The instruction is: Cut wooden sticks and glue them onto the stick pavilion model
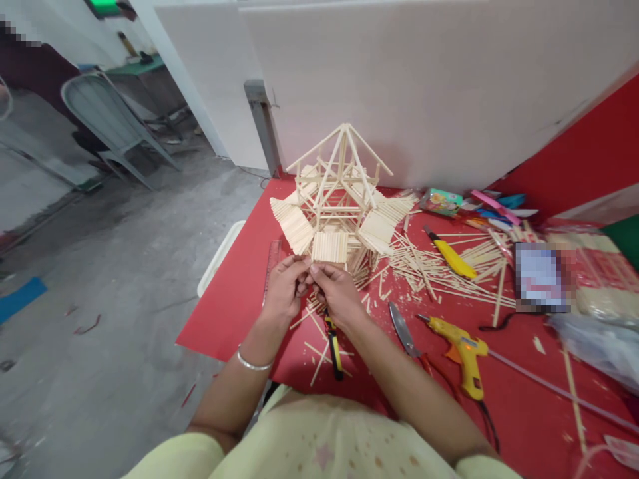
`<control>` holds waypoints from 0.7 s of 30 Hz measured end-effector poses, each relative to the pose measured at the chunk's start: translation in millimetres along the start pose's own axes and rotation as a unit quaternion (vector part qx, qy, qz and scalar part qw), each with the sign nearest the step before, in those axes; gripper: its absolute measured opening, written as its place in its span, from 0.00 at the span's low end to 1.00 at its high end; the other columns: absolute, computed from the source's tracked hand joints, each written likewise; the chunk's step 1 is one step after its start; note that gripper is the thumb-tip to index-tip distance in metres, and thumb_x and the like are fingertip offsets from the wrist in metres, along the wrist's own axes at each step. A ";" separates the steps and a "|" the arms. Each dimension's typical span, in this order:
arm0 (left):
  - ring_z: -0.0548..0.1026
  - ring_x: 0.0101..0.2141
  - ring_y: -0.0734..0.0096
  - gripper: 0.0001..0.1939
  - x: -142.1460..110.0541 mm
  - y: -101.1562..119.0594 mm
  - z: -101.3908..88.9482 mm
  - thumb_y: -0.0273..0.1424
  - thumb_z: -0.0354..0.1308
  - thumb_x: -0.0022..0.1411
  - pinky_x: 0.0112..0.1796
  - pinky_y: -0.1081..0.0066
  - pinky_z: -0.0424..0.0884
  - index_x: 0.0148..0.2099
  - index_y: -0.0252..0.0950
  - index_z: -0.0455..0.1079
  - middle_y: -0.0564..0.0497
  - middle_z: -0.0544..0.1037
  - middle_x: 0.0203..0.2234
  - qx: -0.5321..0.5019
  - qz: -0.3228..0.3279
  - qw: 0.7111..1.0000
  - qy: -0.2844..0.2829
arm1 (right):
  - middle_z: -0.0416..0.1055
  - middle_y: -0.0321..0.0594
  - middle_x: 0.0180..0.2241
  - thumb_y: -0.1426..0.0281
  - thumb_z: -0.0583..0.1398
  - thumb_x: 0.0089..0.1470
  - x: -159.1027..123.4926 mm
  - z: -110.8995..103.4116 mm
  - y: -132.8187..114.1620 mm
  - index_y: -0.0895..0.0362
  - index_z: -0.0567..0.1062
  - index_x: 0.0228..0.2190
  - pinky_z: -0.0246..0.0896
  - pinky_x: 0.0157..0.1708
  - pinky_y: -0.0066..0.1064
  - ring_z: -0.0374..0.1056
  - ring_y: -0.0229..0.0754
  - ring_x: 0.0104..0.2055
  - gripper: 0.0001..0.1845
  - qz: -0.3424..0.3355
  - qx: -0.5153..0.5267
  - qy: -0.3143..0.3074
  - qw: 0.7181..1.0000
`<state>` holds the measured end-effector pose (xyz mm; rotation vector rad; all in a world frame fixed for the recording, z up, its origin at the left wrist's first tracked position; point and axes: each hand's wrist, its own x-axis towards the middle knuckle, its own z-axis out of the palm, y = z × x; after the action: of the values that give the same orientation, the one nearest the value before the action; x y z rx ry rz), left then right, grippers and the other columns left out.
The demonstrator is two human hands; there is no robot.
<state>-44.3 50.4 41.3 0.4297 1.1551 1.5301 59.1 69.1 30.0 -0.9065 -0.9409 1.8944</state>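
Observation:
A model of thin wooden sticks [319, 211] stands on the red table, with an open pointed frame on top and slatted roof panels sloping outward around it. My left hand [285, 287] and my right hand [340, 293] meet at the lower edge of the front slatted panel [330, 247]. The fingers of both are pinched, tips nearly touching each other. Whatever lies between them is too small and covered to make out. Below my right hand, a black-and-yellow tool [335, 349] lies among loose sticks. Left of the model is a clear ruler [272, 269].
On the red tabletop [224, 313], to the right, lie a stick pile [417, 266], a yellow cutter knife [455, 259], red-handled metal cutters [403, 329] and a yellow glue gun [462, 349] with its cord. Packaged sticks [599, 266] sit farther right. A white wall panel [399, 86] rises behind.

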 end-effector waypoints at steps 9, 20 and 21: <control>0.60 0.14 0.85 0.12 -0.6 0.7 0.5 0.32 0.70 0.49 0.14 0.82 0.50 0.32 0.32 0.70 0.59 0.66 0.14 -0.005 -0.001 1.000 -0.003 | 0.73 0.35 0.21 0.53 0.69 0.46 -1.2 0.6 -1.0 0.57 0.75 0.22 0.41 0.16 0.23 0.57 0.30 0.19 0.20 -0.002 -0.003 -0.002 1.000; 0.58 0.14 0.86 0.14 -1.9 -0.5 -0.3 0.32 0.71 0.47 0.14 0.82 0.49 0.32 0.32 0.71 0.60 0.64 0.14 -0.018 -0.001 1.000 -0.010 | 0.72 0.34 0.20 0.53 0.68 0.47 -1.4 -1.4 3.4 0.56 0.75 0.23 0.40 0.16 0.24 0.54 0.29 0.18 0.19 -0.006 -0.015 0.002 1.000; 0.57 0.13 0.86 0.14 -3.3 -1.1 -0.7 0.32 0.71 0.48 0.14 0.82 0.48 0.32 0.32 0.71 0.60 0.64 0.14 -0.022 -0.001 1.000 -0.012 | 0.71 0.33 0.19 0.53 0.68 0.48 -2.1 -2.6 5.4 0.56 0.75 0.24 0.40 0.16 0.24 0.52 0.29 0.17 0.19 -0.007 -0.018 0.002 1.000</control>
<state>-43.2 47.0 41.1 0.4172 1.1009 1.5420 60.3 65.9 24.6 -0.9232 -0.9797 1.8674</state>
